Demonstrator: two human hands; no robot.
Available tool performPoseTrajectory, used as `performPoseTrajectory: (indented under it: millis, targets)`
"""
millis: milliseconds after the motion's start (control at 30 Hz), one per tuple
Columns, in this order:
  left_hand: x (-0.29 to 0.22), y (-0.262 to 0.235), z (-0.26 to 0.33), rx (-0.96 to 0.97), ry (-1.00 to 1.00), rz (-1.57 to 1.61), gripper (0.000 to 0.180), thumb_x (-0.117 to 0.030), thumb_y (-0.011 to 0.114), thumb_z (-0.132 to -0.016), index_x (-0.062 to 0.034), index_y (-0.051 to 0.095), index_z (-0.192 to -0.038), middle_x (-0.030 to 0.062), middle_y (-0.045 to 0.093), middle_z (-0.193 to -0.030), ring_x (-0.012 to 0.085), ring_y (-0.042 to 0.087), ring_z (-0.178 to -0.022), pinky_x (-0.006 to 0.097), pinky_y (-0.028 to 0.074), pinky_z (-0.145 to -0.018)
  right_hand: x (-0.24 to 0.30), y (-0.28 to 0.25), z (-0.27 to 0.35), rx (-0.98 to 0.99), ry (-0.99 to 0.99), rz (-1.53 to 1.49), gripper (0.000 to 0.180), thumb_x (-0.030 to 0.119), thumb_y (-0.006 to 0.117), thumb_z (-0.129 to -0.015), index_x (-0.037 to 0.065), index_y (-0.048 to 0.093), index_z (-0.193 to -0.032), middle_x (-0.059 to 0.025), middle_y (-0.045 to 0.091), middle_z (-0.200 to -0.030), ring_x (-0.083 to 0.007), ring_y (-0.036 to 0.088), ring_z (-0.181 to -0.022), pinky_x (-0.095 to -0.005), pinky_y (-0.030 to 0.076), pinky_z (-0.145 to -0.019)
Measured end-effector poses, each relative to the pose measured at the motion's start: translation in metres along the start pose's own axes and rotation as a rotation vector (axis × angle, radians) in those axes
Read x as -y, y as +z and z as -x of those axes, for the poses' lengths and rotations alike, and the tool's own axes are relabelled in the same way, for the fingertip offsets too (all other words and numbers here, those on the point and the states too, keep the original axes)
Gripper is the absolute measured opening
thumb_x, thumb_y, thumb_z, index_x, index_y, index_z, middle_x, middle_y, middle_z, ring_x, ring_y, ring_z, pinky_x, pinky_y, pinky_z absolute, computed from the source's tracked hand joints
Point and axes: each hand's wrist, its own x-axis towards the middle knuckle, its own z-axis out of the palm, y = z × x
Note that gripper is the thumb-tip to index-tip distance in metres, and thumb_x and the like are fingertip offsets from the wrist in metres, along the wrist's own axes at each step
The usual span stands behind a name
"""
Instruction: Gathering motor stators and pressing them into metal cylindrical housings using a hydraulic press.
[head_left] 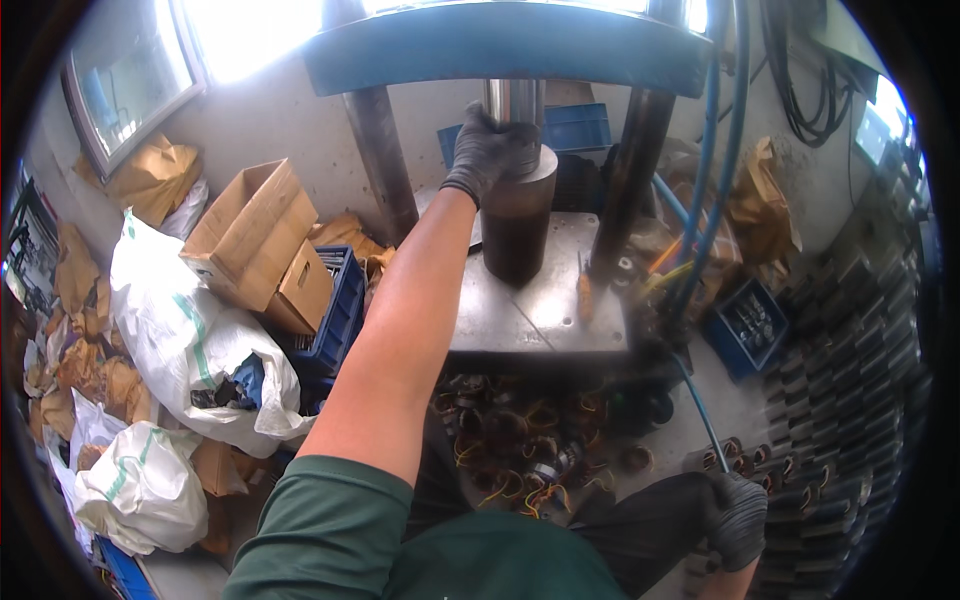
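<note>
My left hand (490, 155), in a dark grey glove, reaches far forward to the press. Its fingers are closed just beneath the shiny ram (514, 102), at the top of an upright metal cylinder (517, 235). What they grip is dark and mostly hidden by the glove. The cylinder has a pale upper end and a dark brown body, and stands on the steel press bed (490, 325). Low on the right, my gloved right hand (738, 520) is closed round the lower end of a thin blue lever (698, 405).
A screwdriver-like tool with a yellow handle (585, 298) lies on the bed, between the press columns (382, 160). Motor parts with yellow wires (540, 455) lie below. Cardboard boxes (250, 235) and white sacks (185, 335) crowd the left. Stacked dark metal parts (850, 390) fill the right.
</note>
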Motion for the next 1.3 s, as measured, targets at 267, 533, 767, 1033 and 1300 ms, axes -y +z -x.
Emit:
performPoseTrajectory:
  millis: [267,533,767,1033,1300]
  targets:
    - [-0.006,-0.004,0.002,-0.005,-0.049,-0.163,0.066,-0.029,0.088,-0.064,0.0001,0.055,-0.112,0.0149,0.069,-0.094,0.0223,0.068,-0.086,0.035,0.055,-0.08,-0.006,-0.016,-0.012,0.224,-0.151,0.128,0.017,0.018,0.066,-0.077,0.004,0.07,-0.085,-0.0193,0.065,-0.081,-0.0411,0.063,-0.078,-0.047,0.05,-0.071]
    - [-0.01,0.004,0.005,0.004,-0.019,-0.132,0.06,-0.031,0.09,-0.063,0.0022,0.06,-0.103,0.0165,0.071,-0.091,0.0227,0.07,-0.085,0.034,0.056,-0.079,-0.025,-0.017,-0.013,0.24,-0.222,0.218,0.025,0.019,0.067,-0.076,0.005,0.067,-0.097,-0.0168,0.067,-0.091,-0.0395,0.065,-0.081,-0.046,0.051,-0.071]
    - [0.0,-0.005,-0.004,-0.01,-0.043,-0.235,0.067,-0.034,0.091,-0.061,0.0014,0.058,-0.106,0.018,0.07,-0.096,0.0249,0.07,-0.089,0.035,0.056,-0.082,-0.021,-0.013,-0.02,0.081,-0.245,0.057,0.018,0.019,0.067,-0.076,0.005,0.068,-0.088,-0.0161,0.068,-0.089,-0.0372,0.066,-0.081,-0.0447,0.051,-0.07]
    - [-0.01,-0.003,0.004,0.004,-0.055,-0.203,0.067,-0.033,0.091,-0.061,0.0012,0.057,-0.107,0.0181,0.07,-0.097,0.0251,0.07,-0.09,0.035,0.055,-0.083,-0.023,-0.015,-0.016,0.166,-0.242,0.166,0.01,0.011,0.07,-0.067,0.005,0.062,-0.072,-0.0163,0.062,-0.074,-0.0381,0.062,-0.071,-0.0456,0.049,-0.064]
    - [-0.013,-0.004,0.004,-0.001,-0.051,-0.275,0.064,-0.032,0.091,-0.062,0.0031,0.058,-0.104,0.0172,0.07,-0.095,0.0229,0.069,-0.089,0.034,0.055,-0.082,-0.031,-0.011,-0.016,0.218,-0.244,0.197,0.01,0.011,0.069,-0.068,0.006,0.061,-0.07,-0.0167,0.06,-0.07,-0.0389,0.061,-0.069,-0.0461,0.048,-0.063]
